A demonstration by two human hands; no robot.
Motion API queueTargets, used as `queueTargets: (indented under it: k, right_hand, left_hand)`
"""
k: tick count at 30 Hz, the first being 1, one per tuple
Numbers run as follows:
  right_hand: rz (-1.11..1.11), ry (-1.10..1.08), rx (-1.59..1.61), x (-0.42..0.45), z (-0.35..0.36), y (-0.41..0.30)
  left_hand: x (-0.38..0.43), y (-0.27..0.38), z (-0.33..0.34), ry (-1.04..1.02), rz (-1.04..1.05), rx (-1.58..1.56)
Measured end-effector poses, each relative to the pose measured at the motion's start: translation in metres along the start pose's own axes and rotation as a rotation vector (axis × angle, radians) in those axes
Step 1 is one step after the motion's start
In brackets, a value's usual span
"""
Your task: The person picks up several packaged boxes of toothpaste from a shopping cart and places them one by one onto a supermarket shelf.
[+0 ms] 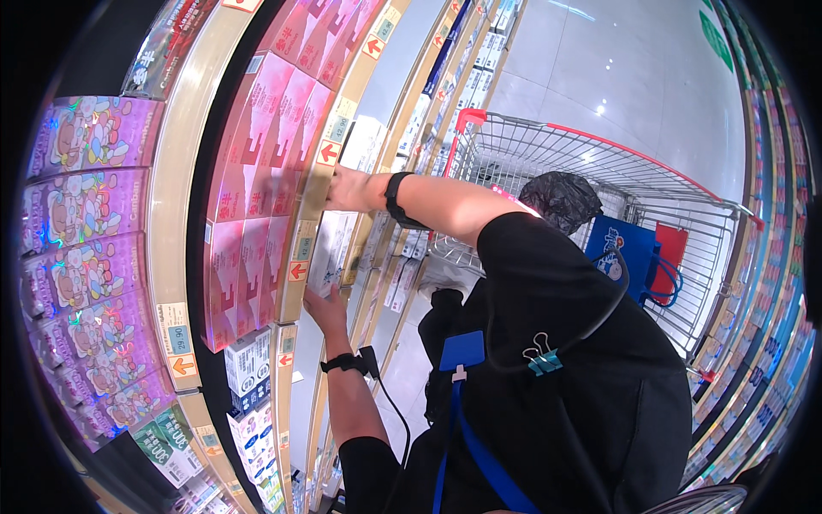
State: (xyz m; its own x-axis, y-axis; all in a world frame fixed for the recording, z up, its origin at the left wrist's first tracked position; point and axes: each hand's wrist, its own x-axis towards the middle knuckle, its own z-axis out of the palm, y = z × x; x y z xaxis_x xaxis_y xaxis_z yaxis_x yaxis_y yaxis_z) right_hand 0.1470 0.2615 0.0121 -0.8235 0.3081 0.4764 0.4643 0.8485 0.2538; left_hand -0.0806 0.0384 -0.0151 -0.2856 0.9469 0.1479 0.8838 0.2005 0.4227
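Both my hands reach into a shelf level under a row of pink Canban toothpaste boxes (257, 141). My right hand (352, 189) is at the shelf edge between two groups of white boxes, its fingers partly hidden behind the price rail (314, 193). My left hand (327, 313) is at the near end of a white carton (331, 247), fingers spread against it. Whether either hand grips a carton is hidden. A black band (397, 199) circles my right wrist; a strap with a cable (347, 363) circles my left.
A wire shopping cart (616, 144) with red trim stands beside me. It holds a black plastic bag (562, 199), a blue bag (620, 257) and a red item (668, 260). Purple boxes (96, 199) line the shelf at left. Another stocked shelf (770, 289) runs along the right.
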Motion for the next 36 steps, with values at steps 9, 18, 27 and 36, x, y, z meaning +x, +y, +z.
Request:
queueTargets:
  k: [9, 18, 27, 36]
  right_hand:
    - [0.17, -0.345, -0.138, -0.037, -0.005, 0.088]
    - [0.143, -0.32, -0.253, -0.03, 0.01, 0.099]
    - [0.125, -0.283, -0.259, -0.03, 0.017, 0.101]
    - [0.102, -0.32, -0.286, -0.027, 0.015, 0.102]
  left_hand:
    - [-0.005, 0.012, -0.011, -0.036, -0.055, 0.045]
    - [-0.008, 0.002, -0.004, 0.003, 0.009, 0.077]
    - [-0.005, -0.001, 0.0, 0.031, 0.051, 0.045]
    - [-0.004, 0.002, -0.001, 0.035, 0.034, 0.073]
